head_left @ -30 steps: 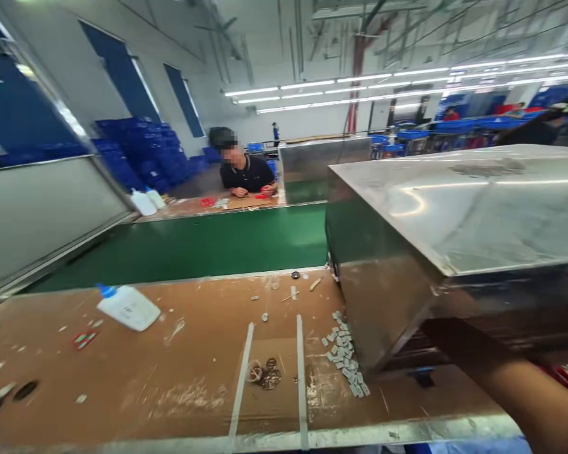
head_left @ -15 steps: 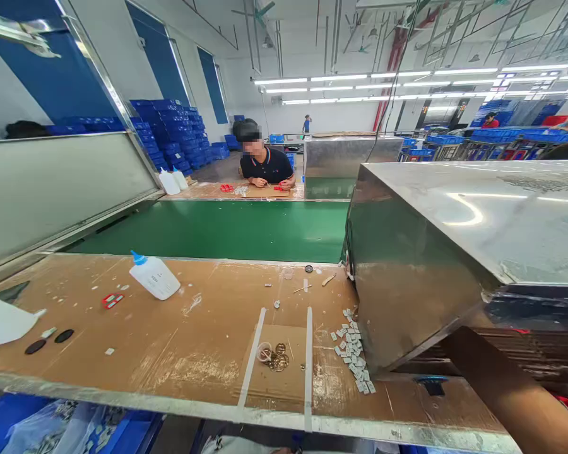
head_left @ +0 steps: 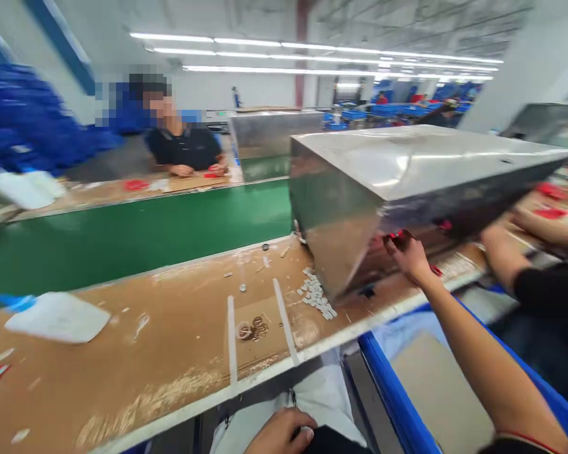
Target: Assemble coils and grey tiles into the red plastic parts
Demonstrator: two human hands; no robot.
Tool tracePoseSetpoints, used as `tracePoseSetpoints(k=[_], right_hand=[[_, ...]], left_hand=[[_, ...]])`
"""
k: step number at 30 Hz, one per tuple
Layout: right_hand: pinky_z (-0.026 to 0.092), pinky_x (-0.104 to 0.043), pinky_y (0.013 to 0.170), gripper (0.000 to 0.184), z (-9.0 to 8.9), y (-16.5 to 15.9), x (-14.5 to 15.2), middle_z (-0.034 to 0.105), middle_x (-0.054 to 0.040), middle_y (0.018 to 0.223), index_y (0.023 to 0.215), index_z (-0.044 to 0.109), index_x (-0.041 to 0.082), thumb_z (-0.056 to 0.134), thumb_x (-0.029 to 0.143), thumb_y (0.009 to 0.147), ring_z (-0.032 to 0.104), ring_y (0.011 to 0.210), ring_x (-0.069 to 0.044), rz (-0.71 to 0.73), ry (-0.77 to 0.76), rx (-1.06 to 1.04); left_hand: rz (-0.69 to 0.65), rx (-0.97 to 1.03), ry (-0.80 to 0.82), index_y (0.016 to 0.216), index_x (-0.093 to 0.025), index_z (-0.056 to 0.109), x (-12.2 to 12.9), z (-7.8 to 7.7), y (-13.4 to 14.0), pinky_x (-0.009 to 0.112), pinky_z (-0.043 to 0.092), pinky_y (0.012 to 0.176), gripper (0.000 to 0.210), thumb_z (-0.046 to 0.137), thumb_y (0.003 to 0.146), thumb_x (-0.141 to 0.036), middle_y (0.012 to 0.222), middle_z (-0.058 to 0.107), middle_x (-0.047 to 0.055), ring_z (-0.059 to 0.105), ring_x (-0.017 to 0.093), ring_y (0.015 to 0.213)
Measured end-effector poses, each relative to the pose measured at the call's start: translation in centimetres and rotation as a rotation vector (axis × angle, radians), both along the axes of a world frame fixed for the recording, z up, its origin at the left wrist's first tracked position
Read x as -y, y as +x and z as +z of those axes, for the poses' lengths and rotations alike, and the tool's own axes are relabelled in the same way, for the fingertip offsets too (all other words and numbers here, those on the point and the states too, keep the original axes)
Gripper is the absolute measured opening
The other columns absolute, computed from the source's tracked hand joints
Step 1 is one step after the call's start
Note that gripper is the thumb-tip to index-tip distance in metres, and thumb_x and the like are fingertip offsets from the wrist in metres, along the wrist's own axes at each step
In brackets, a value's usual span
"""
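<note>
My right hand (head_left: 411, 257) reaches out on the right, in front of the metal housing's dark side. Its fingers close around a small dark and red piece (head_left: 398, 238), blurred. Low in the view, my left hand (head_left: 284, 432) rests on light cloth (head_left: 331, 391) over my lap, fingers curled; what they hold, if anything, is hidden. On the bench in front of me, bronze-coloured rings (head_left: 260, 328) and a small clear cup (head_left: 243, 330) lie between two white tape strips. Right of them is a pile of small grey pieces (head_left: 316, 295).
A metal housing (head_left: 341, 208) stands on the bench. Behind the bench runs a green belt (head_left: 184, 221). A white bottle (head_left: 59, 317) lies at left. Beneath my right arm is a blue crate (head_left: 397, 397). A co-worker's arms (head_left: 506, 252) are at right; another person (head_left: 184, 148) sits opposite.
The view has swung to the right, so the bench and housing appear further left. Both my hands have come into view, the right one stretched out at the housing's side.
</note>
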State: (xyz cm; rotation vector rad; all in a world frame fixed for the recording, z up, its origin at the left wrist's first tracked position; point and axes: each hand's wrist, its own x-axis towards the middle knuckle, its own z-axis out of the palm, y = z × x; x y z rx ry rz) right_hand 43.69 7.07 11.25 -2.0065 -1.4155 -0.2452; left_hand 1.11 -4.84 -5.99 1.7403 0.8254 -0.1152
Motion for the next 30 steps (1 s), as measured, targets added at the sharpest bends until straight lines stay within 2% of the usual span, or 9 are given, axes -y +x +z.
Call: tracePoseSetpoints(k=[3, 5, 7, 9, 12, 16, 20, 25, 30], right_hand=[[0.053, -0.033, 0.066, 0.041, -1.3, -0.3, 9.9, 0.067, -0.0096, 0.074, 0.085, 0.067, 0.015, 0.043, 0.045, 0.098, 0.065, 0.071, -0.023, -0.206, 0.018, -0.085], [0.053, -0.033, 0.063, 0.041, -2.7, -4.2, 16.1, 0.066, -0.0072, 0.073, 0.093, 0.067, 0.016, 0.040, 0.046, 0.097, 0.064, 0.068, -0.022, -0.241, 0.079, -0.217], [0.057, -0.035, 0.069, 0.035, -4.4, -10.1, 20.8, 0.069, -0.0072, 0.083, 0.102, 0.067, 0.019, 0.044, 0.044, 0.095, 0.067, 0.076, -0.023, -0.153, 0.129, -0.364], [0.057, -0.040, 0.088, 0.027, -6.4, -16.6, 23.5, 0.069, -0.0120, 0.114, 0.104, 0.068, 0.021, 0.049, 0.036, 0.091, 0.068, 0.101, -0.026, -0.001, 0.132, -0.400], [0.050, -0.042, 0.104, 0.033, -8.9, -24.2, 25.0, 0.057, -0.0149, 0.140, 0.113, 0.068, 0.021, 0.059, 0.029, 0.082, 0.059, 0.124, -0.029, 0.156, -0.007, -0.373], [0.047, -0.049, 0.106, 0.043, -10.5, -28.1, 25.5, 0.051, -0.0170, 0.149, 0.119, 0.067, 0.019, 0.070, 0.033, 0.079, 0.056, 0.124, -0.033, 0.171, -0.306, -0.249], [0.038, -0.055, 0.113, 0.048, -10.4, -28.7, 26.5, 0.043, -0.0162, 0.158, 0.130, 0.062, 0.018, 0.065, 0.041, 0.088, 0.045, 0.136, -0.036, 0.217, -0.428, -0.177], [0.018, -0.061, 0.124, 0.081, -9.4, -28.1, 27.3, 0.021, -0.0172, 0.168, 0.148, 0.046, 0.017, 0.068, 0.061, 0.084, 0.019, 0.155, -0.038, 0.327, -0.443, -0.224], [0.021, -0.063, 0.124, 0.070, -9.5, -24.5, 28.7, 0.040, -0.0136, 0.161, 0.148, 0.043, 0.022, 0.059, 0.059, 0.091, 0.025, 0.154, -0.035, 0.414, -0.218, -0.323]], left_hand=[[-0.053, 0.075, -0.013, 0.119, -0.033, 0.075, 0.4, -0.4, 0.1, 0.039, 0.042, 0.110, 0.036, 0.056, 0.093, -0.051, 0.123, 0.074, 0.006, 0.061, 0.030, 0.120], [-0.053, 0.162, -0.143, 0.111, -0.030, 0.078, 0.7, -0.1, 1.1, 0.042, 0.046, 0.103, 0.044, 0.056, 0.091, -0.062, 0.116, 0.075, 0.009, 0.064, 0.031, 0.112], [-0.012, 0.292, -0.404, 0.107, -0.025, 0.078, 1.2, 0.9, 2.8, 0.042, 0.053, 0.091, 0.055, 0.055, 0.088, -0.071, 0.111, 0.075, 0.012, 0.068, 0.030, 0.101], [0.092, 0.445, -0.772, 0.121, -0.026, 0.071, 1.9, 2.4, 4.7, 0.040, 0.055, 0.086, 0.065, 0.058, 0.083, -0.076, 0.124, 0.070, 0.013, 0.070, 0.028, 0.100], [0.180, 0.506, -1.162, 0.125, -0.025, 0.068, 2.8, 4.2, 6.3, 0.043, 0.055, 0.093, 0.064, 0.056, 0.086, -0.075, 0.120, 0.072, 0.010, 0.071, 0.027, 0.104], [0.273, 0.485, -1.370, 0.120, -0.022, 0.071, 3.7, 4.3, 5.6, 0.040, 0.051, 0.104, 0.056, 0.054, 0.092, -0.067, 0.107, 0.077, 0.006, 0.069, 0.027, 0.114], [0.362, 0.505, -1.400, 0.114, -0.023, 0.074, 4.5, 3.3, 4.4, 0.037, 0.048, 0.108, 0.042, 0.054, 0.095, -0.055, 0.103, 0.079, 0.004, 0.070, 0.024, 0.114], [0.409, 0.494, -1.462, 0.106, -0.021, 0.076, 4.7, 3.2, 4.8, 0.040, 0.052, 0.104, 0.039, 0.059, 0.092, -0.054, 0.104, 0.080, 0.004, 0.075, 0.023, 0.101], [0.371, 0.568, -1.490, 0.115, -0.022, 0.072, 4.8, 4.3, 5.4, 0.050, 0.051, 0.101, 0.043, 0.054, 0.094, -0.055, 0.110, 0.079, 0.007, 0.073, 0.029, 0.107]])
